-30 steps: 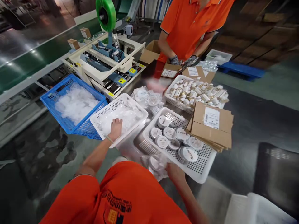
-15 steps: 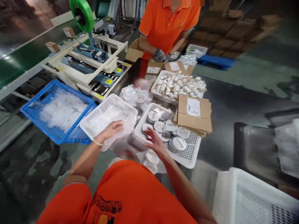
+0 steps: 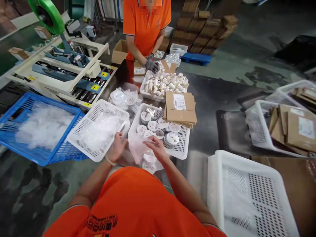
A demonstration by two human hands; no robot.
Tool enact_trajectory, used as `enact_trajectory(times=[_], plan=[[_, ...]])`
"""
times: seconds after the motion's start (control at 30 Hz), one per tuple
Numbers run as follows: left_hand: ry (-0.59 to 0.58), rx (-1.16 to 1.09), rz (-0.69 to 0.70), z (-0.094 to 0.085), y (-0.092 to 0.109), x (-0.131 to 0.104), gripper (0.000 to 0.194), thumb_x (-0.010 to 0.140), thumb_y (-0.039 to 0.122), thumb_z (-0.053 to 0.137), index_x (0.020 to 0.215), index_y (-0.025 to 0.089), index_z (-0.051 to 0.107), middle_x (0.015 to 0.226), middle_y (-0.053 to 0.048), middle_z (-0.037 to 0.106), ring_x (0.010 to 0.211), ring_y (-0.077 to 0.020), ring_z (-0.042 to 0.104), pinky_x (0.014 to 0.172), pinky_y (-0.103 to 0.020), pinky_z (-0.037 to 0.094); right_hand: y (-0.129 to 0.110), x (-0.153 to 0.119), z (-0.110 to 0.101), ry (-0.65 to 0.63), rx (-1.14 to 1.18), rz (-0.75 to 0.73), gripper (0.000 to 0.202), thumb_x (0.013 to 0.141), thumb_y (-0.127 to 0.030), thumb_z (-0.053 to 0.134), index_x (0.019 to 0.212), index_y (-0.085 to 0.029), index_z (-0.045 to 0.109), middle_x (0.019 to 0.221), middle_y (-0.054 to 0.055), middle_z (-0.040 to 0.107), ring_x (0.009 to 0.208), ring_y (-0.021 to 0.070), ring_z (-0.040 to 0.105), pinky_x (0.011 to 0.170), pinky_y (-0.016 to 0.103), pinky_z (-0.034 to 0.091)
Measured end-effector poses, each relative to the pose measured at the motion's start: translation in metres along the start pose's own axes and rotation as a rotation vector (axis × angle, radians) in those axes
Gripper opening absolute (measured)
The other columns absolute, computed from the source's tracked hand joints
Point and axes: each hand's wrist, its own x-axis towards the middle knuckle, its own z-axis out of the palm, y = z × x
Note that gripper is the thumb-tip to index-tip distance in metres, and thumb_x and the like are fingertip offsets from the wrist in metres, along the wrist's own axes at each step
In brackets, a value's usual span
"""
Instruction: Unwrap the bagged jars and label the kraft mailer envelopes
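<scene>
My right hand [image 3: 158,149] pinches the upper edge of a thin translucent plastic bag [image 3: 136,144], which hangs in front of the basket of tins. Just left of the bag is my left hand [image 3: 118,148], its thumb and fingers slightly apart with nothing visible between them. It is beside the right rim of a white perforated basket [image 3: 85,123] holding a heap of clear plastic bags [image 3: 101,130]. Behind my right hand, another white basket [image 3: 181,153] holds several round white lidded tins [image 3: 171,138] with dark lettering. More tins in plastic [image 3: 149,161] lie close to my body.
Flat cardboard cartons [image 3: 181,107] overlap the tin basket. Beyond sits a basket of small bottles [image 3: 168,82], where a co-worker's gloved hand [image 3: 151,65] reaches. A blue crate [image 3: 44,161] and a taping machine [image 3: 74,72] stand left; white baskets [image 3: 249,161] stand right.
My left hand has moved right, out of the bag basket. My right hand has come off the tins and now holds a plastic bag. The view has swung right.
</scene>
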Motion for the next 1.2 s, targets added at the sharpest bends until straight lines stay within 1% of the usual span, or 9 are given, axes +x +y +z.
enact_trajectory(times=[0.1,0.23,0.33,0.43,0.53,0.6,0.8,0.97,1.2], plan=[[0.150,0.115,0.163,0.001,0.013,-0.023,0.029,0.095,0.050,0.066,0.096,0.023,0.055,0.093,-0.003,0.060,0.087,-0.0172,0.060,0.078,-0.029,0.052,0.011,-0.011,0.010,0.028,-0.214,-0.137,0.025,0.082,-0.044,0.078,0.082,-0.022,0.066,0.079,0.001,0.068,0.074,0.0171,0.059,0.073,0.030,0.050],[-0.317,0.160,0.138,0.010,0.021,-0.052,0.032,0.095,0.054,0.065,0.094,0.023,0.055,0.081,0.001,0.060,0.074,-0.0163,0.060,0.069,-0.028,0.052,0.038,-0.025,0.042,-0.032,-0.247,-0.181,0.023,0.086,-0.037,0.071,0.103,-0.023,0.068,0.095,0.004,0.072,0.086,0.0196,0.064,0.082,0.033,0.055],[-0.263,0.192,0.090,0.015,0.006,-0.055,0.026,0.090,0.043,0.070,0.094,0.023,0.054,0.082,0.002,0.062,0.074,-0.0167,0.062,0.070,-0.029,0.052,0.050,-0.017,0.052,-0.332,-0.170,-0.122,0.033,0.085,-0.028,0.064,0.118,-0.023,0.067,0.110,0.006,0.074,0.097,0.0213,0.069,0.084,0.035,0.058],[-0.224,0.246,0.104,0.006,-0.012,-0.041,0.012,0.092,0.023,0.057,0.080,0.022,0.055,0.072,0.002,0.060,0.069,-0.0170,0.061,0.071,-0.030,0.052,0.042,0.018,0.024,-0.368,-0.522,-0.019,0.046,0.086,-0.016,0.056,0.131,-0.020,0.068,0.117,0.010,0.076,0.102,0.0247,0.072,0.087,0.038,0.059],[-0.457,0.373,0.188,-0.007,-0.018,-0.027,0.024,0.083,0.006,0.052,0.065,0.019,0.061,0.080,-0.004,0.069,0.083,-0.0199,0.069,0.080,-0.032,0.055,0.029,0.063,-0.016,-0.199,-1.158,-0.002,0.059,0.087,-0.007,0.056,0.144,-0.021,0.065,0.143,0.016,0.068,0.133,0.0339,0.061,0.104,0.046,0.053],[-0.535,0.539,0.211,-0.010,-0.014,-0.023,0.028,0.081,0.001,0.051,0.068,0.019,0.069,0.088,-0.006,0.073,0.088,-0.0208,0.071,0.085,-0.033,0.055,0.026,0.085,-0.031,-0.346,-1.425,-0.042,0.070,0.087,-0.003,0.058,0.154,-0.023,0.056,0.157,0.016,0.058,0.149,0.0366,0.046,0.114,0.051,0.046],[-0.425,1.029,0.190,-0.006,-0.004,-0.028,0.036,0.089,-0.003,0.049,0.107,0.017,0.073,0.116,-0.012,0.072,0.111,-0.0261,0.070,0.096,-0.037,0.056,0.034,0.122,-0.019,-0.574,-1.522,0.075,0.033,0.085,-0.017,0.074,0.117,-0.010,0.076,0.132,0.022,0.068,0.121,0.0336,0.063,0.101,0.039,0.049],[-0.445,0.925,0.226,-0.015,-0.015,-0.025,0.056,0.085,-0.003,0.053,0.137,0.017,0.063,0.147,-0.016,0.064,0.128,-0.0286,0.066,0.105,-0.038,0.056,0.041,0.157,0.002,-0.575,-1.434,0.109,0.030,0.081,-0.027,0.082,0.103,-0.008,0.072,0.109,0.015,0.072,0.112,0.0272,0.059,0.089,0.027,0.047],[-0.250,0.610,0.104,-0.021,-0.034,-0.006,0.025,0.092,0.006,0.058,0.098,0.017,0.080,0.108,-0.009,0.082,0.107,-0.0245,0.076,0.105,-0.044,0.060,0.043,0.165,0.003,-0.450,-1.349,0.235,0.073,0.068,-0.037,0.094,0.128,-0.010,0.062,0.110,0.014,0.072,0.096,0.0257,0.063,0.074,0.027,0.047]])
